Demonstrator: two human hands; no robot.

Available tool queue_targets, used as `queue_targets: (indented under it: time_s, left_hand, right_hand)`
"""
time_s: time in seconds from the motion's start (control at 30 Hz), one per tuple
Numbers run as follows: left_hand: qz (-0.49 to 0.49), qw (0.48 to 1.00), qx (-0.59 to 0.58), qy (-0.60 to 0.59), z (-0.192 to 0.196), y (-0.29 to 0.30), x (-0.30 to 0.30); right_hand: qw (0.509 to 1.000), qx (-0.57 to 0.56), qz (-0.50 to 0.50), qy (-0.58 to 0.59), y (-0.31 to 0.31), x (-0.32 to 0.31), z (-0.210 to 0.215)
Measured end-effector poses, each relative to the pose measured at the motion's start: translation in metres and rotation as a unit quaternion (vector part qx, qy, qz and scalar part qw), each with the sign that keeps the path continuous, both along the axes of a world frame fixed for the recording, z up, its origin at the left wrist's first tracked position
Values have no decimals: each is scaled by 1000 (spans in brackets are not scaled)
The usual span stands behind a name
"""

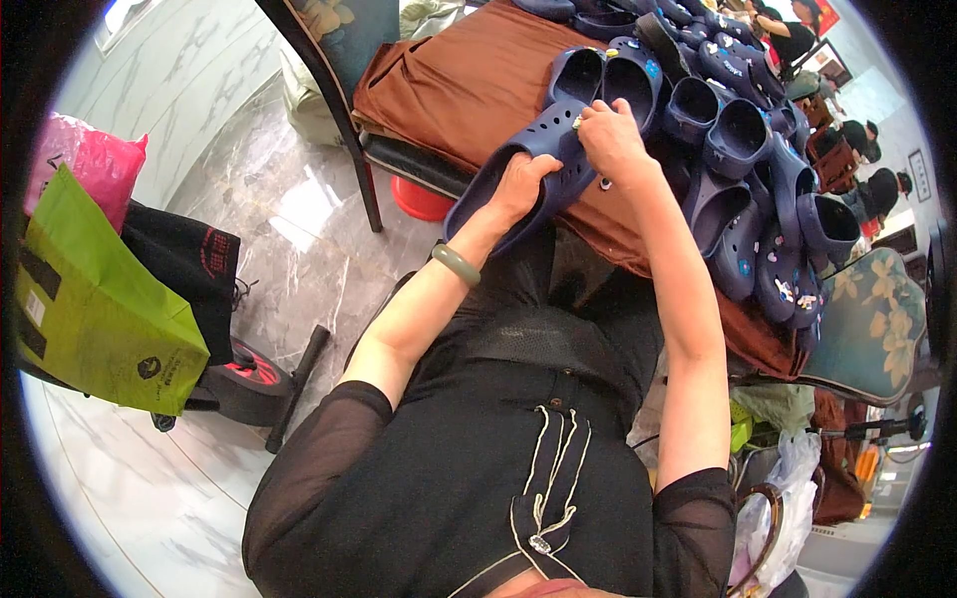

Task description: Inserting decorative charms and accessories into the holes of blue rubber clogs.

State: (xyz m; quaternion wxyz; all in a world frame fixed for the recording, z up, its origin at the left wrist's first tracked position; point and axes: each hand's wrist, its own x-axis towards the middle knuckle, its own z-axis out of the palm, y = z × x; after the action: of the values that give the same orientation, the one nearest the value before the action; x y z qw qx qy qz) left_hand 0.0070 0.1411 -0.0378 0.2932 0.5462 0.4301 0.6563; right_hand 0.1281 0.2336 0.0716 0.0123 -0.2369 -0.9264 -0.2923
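A navy foam clog (546, 131) with rows of round holes is held over my lap, against the near edge of the cloth-covered surface. My left hand (525, 185) grips it by the foot opening, thumb stretched toward the holed upper. On the toe part my right hand (616, 142) is closed in a pinch. A small pale, coloured shoe charm (578, 123) shows at its fingertips. Two more navy clogs, a left one (576, 78) and a right one (632, 85), lie just beyond with charms on them.
Many navy clogs (736, 135) are piled to the right on a brown cloth (459, 80). A patterned chair (867, 319) stands at the right, another chair (344, 45) at the far left. A green bag (110, 299) and a pink package (95, 159) are at the left.
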Motion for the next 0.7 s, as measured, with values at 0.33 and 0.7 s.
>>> queue_targets:
  time_s: [0.33,0.7]
  left_hand:
    - [-17,989,-76,-125,1,0,3]
    - [-26,982,-42,-180,8,-6,11]
  right_hand:
    - [926,-282,24,249,36,44,7]
    - [933,-152,-97,310,-2,148,-93]
